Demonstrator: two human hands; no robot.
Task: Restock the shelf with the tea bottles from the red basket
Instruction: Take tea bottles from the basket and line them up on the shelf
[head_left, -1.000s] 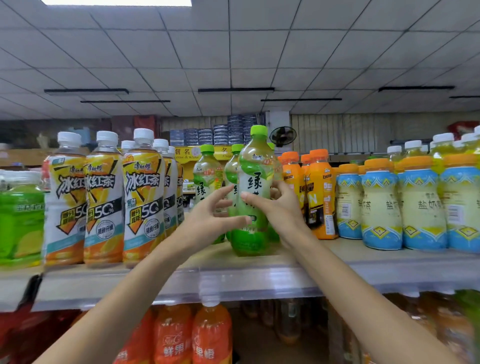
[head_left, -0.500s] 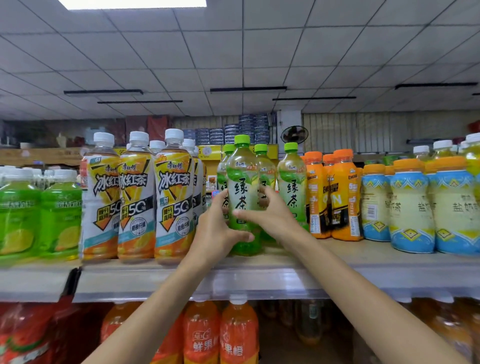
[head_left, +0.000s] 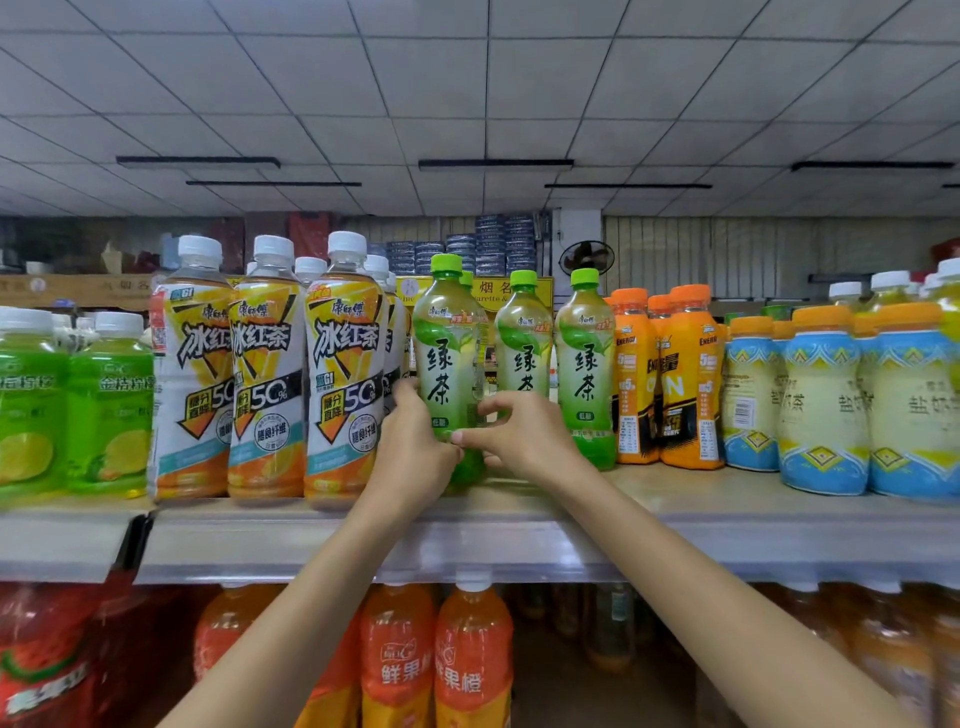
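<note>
White ceiling tiles and a small wall fan sit behind a shop shelf that crosses the middle of the frame. It is packed from left to right with lime drink bottles, white-capped iced tea bottles, orange energy drink bottles and blue and yellow bottles. Orange juice bottles fill the level below. A second ago you had the green tea bottle out in front of the green row, leaning a little. Now it stands upright at centre frame, close against the iced tea bottles, with the two other green bottles further back to its right. Your hands have not let go. Your left hand curls round the lower left side of the bottle, and your right hand pinches its label from the right with thumb and bent fingers. The base looks to be down on the shelf, though your hands cover part of it. I judge this bottle is as good as placed, so what remains is to square it with its row and release. The red basket is out of view, so you cannot tell from here how many bottles are left.
</note>
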